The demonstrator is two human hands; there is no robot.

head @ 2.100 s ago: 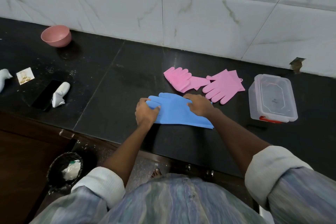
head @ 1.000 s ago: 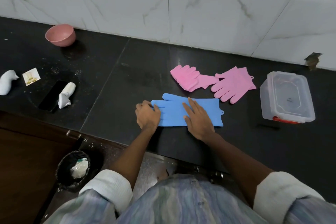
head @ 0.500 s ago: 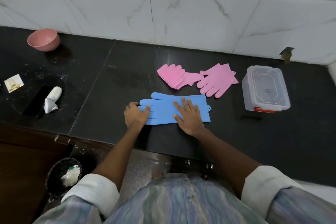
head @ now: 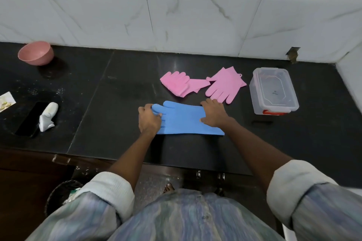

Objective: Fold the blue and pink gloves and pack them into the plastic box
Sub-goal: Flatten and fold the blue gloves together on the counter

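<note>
A blue glove (head: 182,121) lies flat on the black counter (head: 109,92), fingers pointing left. My left hand (head: 148,120) grips its fingertips. My right hand (head: 213,113) is at the cuff end, fingers curled over the cuff's far edge and thumb on top. Behind it lie two pink gloves: one (head: 177,85) partly folded, the other (head: 225,88) spread flat with fingers toward me. The clear plastic box (head: 274,92) stands to the right with its lid on and a red latch at the front.
A pink bowl (head: 36,53) sits at the back left. A dark phone (head: 29,118), a white object (head: 48,116) and a small card (head: 5,100) lie at the left. A bin (head: 62,195) stands below the counter edge. Tiled wall runs behind and at the right.
My right hand has slid from the middle of the blue glove to its cuff end and curled on the edge. My left hand keeps hold of the fingertips.
</note>
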